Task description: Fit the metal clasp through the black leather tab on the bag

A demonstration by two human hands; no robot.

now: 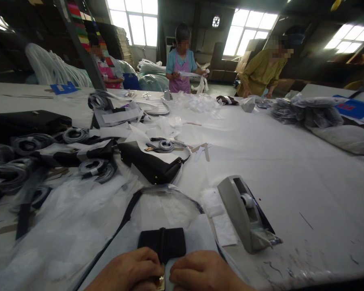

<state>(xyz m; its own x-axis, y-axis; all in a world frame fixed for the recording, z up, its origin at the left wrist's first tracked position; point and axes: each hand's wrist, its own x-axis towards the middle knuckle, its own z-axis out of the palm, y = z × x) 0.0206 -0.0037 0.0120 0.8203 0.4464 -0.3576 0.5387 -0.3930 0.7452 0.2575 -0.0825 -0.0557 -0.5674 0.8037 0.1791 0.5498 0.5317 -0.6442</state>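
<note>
A black bag flap (162, 240) with a raised strap down its middle lies in front of me, among white paper (200, 230) and a plastic-wrapped black bag strap (127, 210). My left hand (133, 268) has its fingers curled against a gold metal clasp (160, 279) at the lower end of the flap. Close beside it, my right hand (203, 270) is closed, its bent fingers at a pale, whitish piece (170, 268). The lower parts of both hands and whatever lies beneath them are hidden.
A grey tape dispenser (245, 218) stands at right beside folded white pads (220, 218). Another black bag (148, 161) lies ahead. Wrapped coiled straps (9, 173) and crumpled plastic (69, 226) fill the left. Several people work across the table (261, 149).
</note>
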